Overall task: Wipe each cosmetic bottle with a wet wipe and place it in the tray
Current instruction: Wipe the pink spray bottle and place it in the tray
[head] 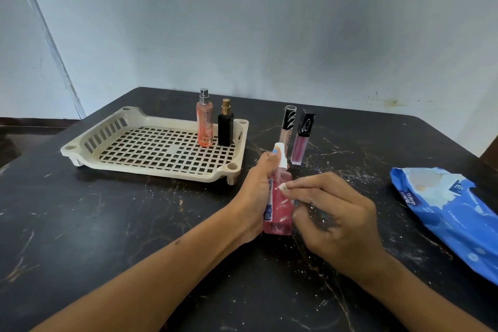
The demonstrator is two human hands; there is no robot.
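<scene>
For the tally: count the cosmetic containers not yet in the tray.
3: the pink spray bottle gripped by the left hand, plus the beige tube and mauve tube standing right of the tray.

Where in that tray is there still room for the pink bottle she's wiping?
The tray has its left and front grid bare. Only the far right corner is taken, by the peach spray bottle and the black bottle.
</scene>
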